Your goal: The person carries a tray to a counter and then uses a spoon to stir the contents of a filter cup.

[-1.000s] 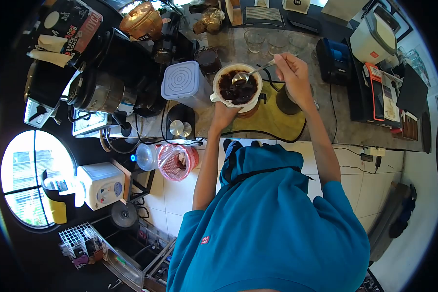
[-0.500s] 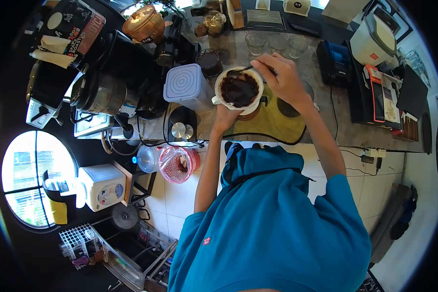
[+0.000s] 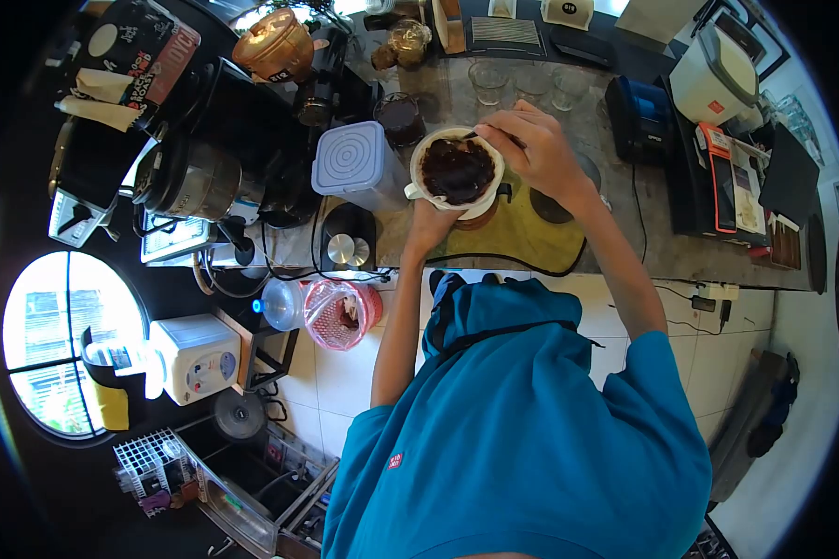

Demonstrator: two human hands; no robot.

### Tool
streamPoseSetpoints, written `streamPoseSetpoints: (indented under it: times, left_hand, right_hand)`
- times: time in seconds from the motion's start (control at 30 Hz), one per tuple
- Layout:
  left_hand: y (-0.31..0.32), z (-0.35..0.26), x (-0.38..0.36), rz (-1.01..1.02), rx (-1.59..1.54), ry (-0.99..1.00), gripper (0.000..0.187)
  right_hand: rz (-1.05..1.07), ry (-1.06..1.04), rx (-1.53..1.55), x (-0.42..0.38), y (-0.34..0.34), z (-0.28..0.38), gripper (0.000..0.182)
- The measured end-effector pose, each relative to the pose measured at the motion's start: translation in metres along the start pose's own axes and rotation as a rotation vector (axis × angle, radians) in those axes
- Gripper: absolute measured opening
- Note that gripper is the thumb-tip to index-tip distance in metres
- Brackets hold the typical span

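Observation:
A white coffee dripper [image 3: 500, 170] with a small handle on its left side stands at the counter's front, lined with a paper filter and full of dark wet coffee grounds [image 3: 457, 173]. My left hand [image 3: 429, 225] is closed on its lower front side, fingers partly hidden beneath it. In my right hand [image 3: 537, 154], above the dripper's right rim, is a spoon [image 3: 471, 136], pinched by its handle; its tip is down at the grounds and hard to see. An olive-yellow cloth [image 3: 522, 244] lies under and right of the dripper.
Close on the left stand a lidded plastic container [image 3: 351, 160] and a glass of dark liquid [image 3: 400, 119]. Several clear glasses [image 3: 488, 84] are behind. A black printer [image 3: 639, 119] sits at right, coffee machinery [image 3: 196, 177] at left. A pink bin [image 3: 343, 317] is on the floor.
The spoon's bowl, visible over the dripper's back rim before, has dipped toward the grounds. My right hand has shifted slightly left and down; my left hand has stayed put.

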State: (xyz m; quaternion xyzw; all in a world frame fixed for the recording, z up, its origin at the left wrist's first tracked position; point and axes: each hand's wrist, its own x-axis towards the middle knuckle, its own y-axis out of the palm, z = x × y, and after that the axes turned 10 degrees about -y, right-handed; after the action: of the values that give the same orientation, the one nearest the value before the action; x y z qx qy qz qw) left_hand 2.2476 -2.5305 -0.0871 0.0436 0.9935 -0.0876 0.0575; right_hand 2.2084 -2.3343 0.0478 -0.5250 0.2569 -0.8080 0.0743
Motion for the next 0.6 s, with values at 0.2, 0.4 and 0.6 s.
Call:
streamPoseSetpoints:
  times: [0.2, 0.4, 0.6]
  left_hand:
    - [0.0, 0.003, 0.003, 0.006, 0.002, 0.047, 0.066]
    - [0.002, 0.002, 0.001, -0.003, -0.022, 0.069, 0.054]
    - [0.0, 0.007, 0.004, 0.016, -0.037, 0.107, 0.058]
  right_hand:
    - [0.066, 0.002, -0.021, -0.007, 0.0, -0.007, 0.012]
    - [0.104, 0.138, -0.034, -0.019, 0.0, -0.006, 0.017]
    - [0.094, 0.439, 0.088, -0.034, 0.012, -0.021, 0.026]
